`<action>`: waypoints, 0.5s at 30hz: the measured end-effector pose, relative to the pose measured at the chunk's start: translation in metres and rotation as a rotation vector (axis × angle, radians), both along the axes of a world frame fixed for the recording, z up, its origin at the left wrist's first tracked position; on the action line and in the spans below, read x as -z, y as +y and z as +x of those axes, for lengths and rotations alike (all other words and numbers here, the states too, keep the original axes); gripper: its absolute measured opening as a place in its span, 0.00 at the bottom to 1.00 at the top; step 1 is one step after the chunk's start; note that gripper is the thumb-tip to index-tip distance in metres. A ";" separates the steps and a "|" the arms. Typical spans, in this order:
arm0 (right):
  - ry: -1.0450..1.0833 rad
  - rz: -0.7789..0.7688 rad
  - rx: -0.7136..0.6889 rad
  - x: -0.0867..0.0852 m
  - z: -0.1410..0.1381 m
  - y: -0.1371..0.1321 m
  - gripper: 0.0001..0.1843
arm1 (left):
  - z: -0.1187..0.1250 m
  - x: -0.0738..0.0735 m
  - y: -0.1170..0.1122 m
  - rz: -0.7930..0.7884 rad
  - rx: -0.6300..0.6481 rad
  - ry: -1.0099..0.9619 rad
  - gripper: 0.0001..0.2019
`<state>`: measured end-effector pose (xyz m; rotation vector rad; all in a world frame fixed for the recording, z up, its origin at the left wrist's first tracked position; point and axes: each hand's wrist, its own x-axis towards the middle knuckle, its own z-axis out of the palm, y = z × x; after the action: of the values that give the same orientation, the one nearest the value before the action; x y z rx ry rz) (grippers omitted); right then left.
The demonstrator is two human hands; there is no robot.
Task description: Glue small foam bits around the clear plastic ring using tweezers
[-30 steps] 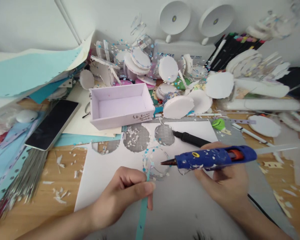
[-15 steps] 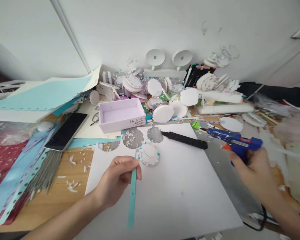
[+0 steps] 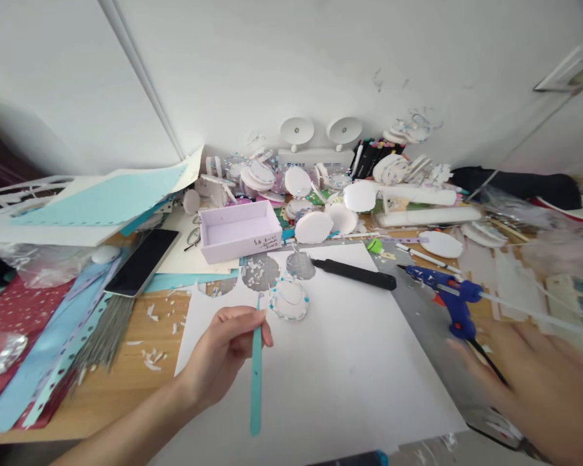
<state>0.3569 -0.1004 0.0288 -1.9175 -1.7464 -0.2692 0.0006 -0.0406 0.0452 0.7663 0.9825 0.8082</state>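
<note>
My left hand (image 3: 226,356), over the white sheet (image 3: 340,375), pinches a narrow teal paper strip (image 3: 256,395) between thumb and fingers near its upper end. Just right of its fingertips a round white piece (image 3: 289,301) trimmed with small blue dots lies on the sheet. At the right, a blue hot glue gun (image 3: 449,289) with a white glue stick in its back lies on the cluttered surface. Close below its handle is my right hand (image 3: 534,382), somewhat blurred, off the gun, with its thumb and fingers spread. A black pen-shaped tool (image 3: 357,273) lies across the sheet's upper part.
A lilac box (image 3: 240,247) stands behind the sheet, with white foam discs (image 3: 313,228) heaped beyond it. A phone (image 3: 143,262) and a bundle of thin wires (image 3: 102,330) lie at the left. Several markers (image 3: 376,158) stand by the wall.
My right hand has let go of the glue gun and moved down and right, its fingers opening. The left hand still holds the strip in nearly the same place. The view has shifted slightly.
</note>
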 end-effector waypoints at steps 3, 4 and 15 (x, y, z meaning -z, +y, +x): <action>-0.162 0.013 -0.444 -0.023 -0.046 -0.001 0.13 | 0.015 -0.002 0.000 -0.013 0.036 -0.003 0.17; -0.182 0.079 -0.594 -0.028 -0.063 0.004 0.12 | 0.022 -0.003 0.000 -0.015 0.051 0.004 0.17; -0.322 0.452 -1.186 -0.024 -0.145 0.068 0.11 | 0.044 -0.018 -0.005 0.223 0.177 0.265 0.24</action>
<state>0.2123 -0.0328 0.0527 -0.3580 -2.4276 -0.4621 0.0448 -0.0460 0.0629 1.1590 1.0520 0.6791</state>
